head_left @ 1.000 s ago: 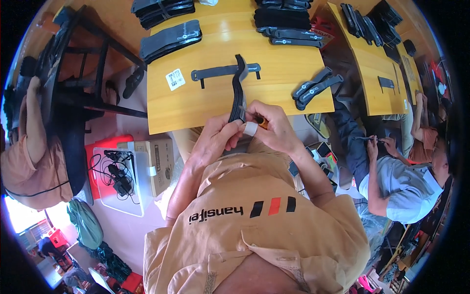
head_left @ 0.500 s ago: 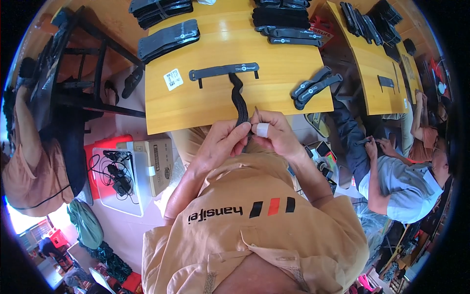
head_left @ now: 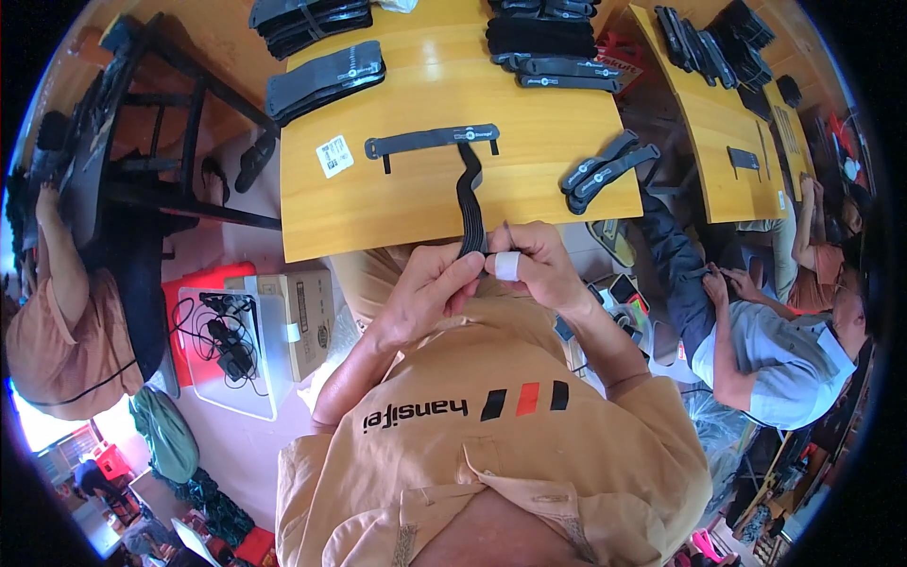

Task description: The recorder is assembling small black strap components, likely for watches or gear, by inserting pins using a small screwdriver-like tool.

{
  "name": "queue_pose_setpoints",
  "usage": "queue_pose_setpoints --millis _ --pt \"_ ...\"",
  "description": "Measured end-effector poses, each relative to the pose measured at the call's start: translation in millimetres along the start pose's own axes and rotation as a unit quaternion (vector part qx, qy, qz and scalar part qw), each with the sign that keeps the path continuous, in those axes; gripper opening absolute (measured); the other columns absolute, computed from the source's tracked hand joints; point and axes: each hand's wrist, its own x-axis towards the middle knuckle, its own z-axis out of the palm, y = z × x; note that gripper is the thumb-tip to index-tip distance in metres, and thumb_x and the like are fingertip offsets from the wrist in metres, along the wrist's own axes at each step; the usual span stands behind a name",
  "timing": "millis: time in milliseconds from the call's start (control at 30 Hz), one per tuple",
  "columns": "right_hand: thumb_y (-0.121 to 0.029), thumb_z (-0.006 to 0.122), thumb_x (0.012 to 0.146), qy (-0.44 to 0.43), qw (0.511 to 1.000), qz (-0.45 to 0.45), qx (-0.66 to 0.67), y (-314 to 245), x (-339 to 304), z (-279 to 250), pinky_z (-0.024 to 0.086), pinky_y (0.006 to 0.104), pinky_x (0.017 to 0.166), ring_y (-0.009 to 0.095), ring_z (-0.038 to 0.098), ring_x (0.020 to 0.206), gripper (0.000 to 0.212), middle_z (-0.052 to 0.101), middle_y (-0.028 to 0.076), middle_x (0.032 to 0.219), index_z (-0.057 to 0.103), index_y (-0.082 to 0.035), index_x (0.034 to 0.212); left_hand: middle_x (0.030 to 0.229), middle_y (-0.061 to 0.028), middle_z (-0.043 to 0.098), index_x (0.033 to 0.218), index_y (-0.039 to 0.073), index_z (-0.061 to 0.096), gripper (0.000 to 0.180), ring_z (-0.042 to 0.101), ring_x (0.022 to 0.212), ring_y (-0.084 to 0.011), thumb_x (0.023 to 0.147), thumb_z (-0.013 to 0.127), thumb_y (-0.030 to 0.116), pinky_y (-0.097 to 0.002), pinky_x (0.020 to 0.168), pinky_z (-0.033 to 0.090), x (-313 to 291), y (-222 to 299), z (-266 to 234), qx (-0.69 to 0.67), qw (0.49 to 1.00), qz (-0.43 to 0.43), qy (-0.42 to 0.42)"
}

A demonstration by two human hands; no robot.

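Near the table's front edge, my left hand (head_left: 436,283) is closed on a black elastic band (head_left: 468,203), pinching it between thumb and fingers. The ribbed band runs up onto the table, its far end at a flat dark grey strap (head_left: 425,140) with printing and small black tabs beneath. My right hand (head_left: 543,269), with white tape round a finger, is closed beside the left at the band's near end. A thin dark pointed thing (head_left: 507,232) sticks up from its fingers; its kind is hidden. The fingertips of both hands nearly meet.
On the yellow table (head_left: 406,217) lie a white label (head_left: 333,156), two crossed straps (head_left: 609,172) and strap stacks (head_left: 326,80) at the back. A clear bin of cables (head_left: 231,354) stands left on the floor. A co-worker (head_left: 770,359) sits at right.
The band has shifted slightly right along the strap and hangs straighter. Both hands have moved a little downward, and the pointed thing in my right hand has tilted and dropped lower.
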Motion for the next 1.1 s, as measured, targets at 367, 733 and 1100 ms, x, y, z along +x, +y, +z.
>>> queue_pose_setpoints --millis 367,733,1100 --pt "-0.026 0.049 0.088 0.151 0.818 0.019 0.555 -42.4 15.1 -100.3 0.026 0.0183 0.029 0.003 0.031 0.033 0.019 0.035 -0.007 0.049 0.054 -0.01 0.079 0.048 0.0022 0.04 0.058 0.007 0.045 0.038 0.037 0.04 -0.0066 0.087 0.052 0.032 -0.0206 0.038 0.024 -56.7 -15.5 -55.3 -0.177 0.981 -0.067 -0.032" --pt "-0.013 0.049 0.085 0.025 0.853 -0.232 0.468 -133.1 27.9 -202.6 0.024 0.0198 0.031 0.006 0.029 0.036 0.018 0.035 -0.002 0.053 0.046 -0.006 0.068 0.051 -0.0053 0.045 0.065 0.001 0.049 0.039 0.042 0.043 -0.0119 0.084 0.056 0.035 -0.0222 0.04 0.027 -146.2 -44.5 -112.4 -0.216 0.975 0.023 0.05" --pt "-0.002 0.058 0.073 0.19 0.779 -0.239 -0.548 -108.0 35.6 -66.8 0.039 0.0196 0.05 0.008 0.051 0.054 0.005 0.056 0.004 0.064 0.059 0.001 0.077 0.052 -0.0036 0.049 0.066 0.004 0.052 0.047 0.045 0.042 -0.0113 0.09 0.045 0.044 -0.0216 0.039 0.034 -45.0 -93.9 -136.4 -0.089 0.927 -0.057 0.36"
